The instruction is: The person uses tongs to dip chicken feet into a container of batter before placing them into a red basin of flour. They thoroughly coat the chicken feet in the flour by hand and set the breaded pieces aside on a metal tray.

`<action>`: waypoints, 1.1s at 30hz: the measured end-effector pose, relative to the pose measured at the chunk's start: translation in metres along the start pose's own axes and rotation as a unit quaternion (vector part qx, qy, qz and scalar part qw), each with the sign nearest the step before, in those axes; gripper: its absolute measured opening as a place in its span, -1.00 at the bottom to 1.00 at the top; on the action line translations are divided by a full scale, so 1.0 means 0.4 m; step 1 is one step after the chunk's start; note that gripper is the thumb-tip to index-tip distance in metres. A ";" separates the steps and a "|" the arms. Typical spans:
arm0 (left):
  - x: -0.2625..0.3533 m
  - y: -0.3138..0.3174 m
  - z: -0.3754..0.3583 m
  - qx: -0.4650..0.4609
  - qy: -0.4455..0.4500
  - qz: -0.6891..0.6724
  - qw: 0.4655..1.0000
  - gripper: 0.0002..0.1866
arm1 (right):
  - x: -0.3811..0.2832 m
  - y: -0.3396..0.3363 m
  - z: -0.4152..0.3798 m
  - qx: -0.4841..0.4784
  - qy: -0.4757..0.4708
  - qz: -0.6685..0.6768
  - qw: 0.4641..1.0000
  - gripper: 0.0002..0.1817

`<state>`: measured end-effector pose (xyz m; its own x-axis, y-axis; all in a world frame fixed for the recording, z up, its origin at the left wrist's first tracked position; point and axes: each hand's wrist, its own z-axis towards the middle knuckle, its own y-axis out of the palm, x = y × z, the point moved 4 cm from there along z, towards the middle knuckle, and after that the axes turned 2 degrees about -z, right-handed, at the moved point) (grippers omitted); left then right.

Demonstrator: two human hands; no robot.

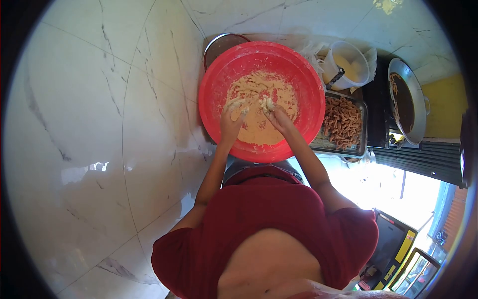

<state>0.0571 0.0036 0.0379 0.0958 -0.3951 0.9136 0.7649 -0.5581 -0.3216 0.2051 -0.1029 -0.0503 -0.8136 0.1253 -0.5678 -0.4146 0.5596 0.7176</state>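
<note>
A large red basin (311,89) sits in front of me with pale flour (261,132) spread across its bottom, loose and clumpy toward the far side. My left hand (232,118) is over the flour on the left, its fingers coated white and apart. On the right, my right hand (277,115) has its fingers drawn together around a pale, flour-coated lump (267,103); whether this is dough or a coated piece of food is too small to tell. Both hands are inside the basin, a short gap between them.
Right of the basin, a metal tray (365,124) holds brown fried strips (343,122). Behind it stands a white plastic bucket (367,70) with yellowish contents. A wide metal pan (420,112) with dark oil is farther right. A tiled wall (89,124) borders the left side.
</note>
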 end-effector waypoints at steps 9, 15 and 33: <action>-0.033 -0.049 -0.026 0.032 0.007 -0.002 0.999 -0.75 | -0.039 0.007 0.021 0.029 -0.007 -0.056 0.998 -0.61; -0.038 -0.079 -0.040 0.059 0.010 0.021 0.998 -0.76 | -0.021 -0.051 0.042 0.016 -0.009 -0.087 0.996 -0.63; -0.050 -0.074 -0.048 0.040 -0.001 0.056 0.998 -0.78 | -0.057 0.014 0.032 -0.044 0.004 -0.126 0.991 -0.62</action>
<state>0.0204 0.0139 0.0244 0.1845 -0.4497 0.8739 0.7974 -0.4514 -0.4006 0.2266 -0.0922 -0.0385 -0.6819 -0.0159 -0.7313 -0.6393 0.4989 0.5852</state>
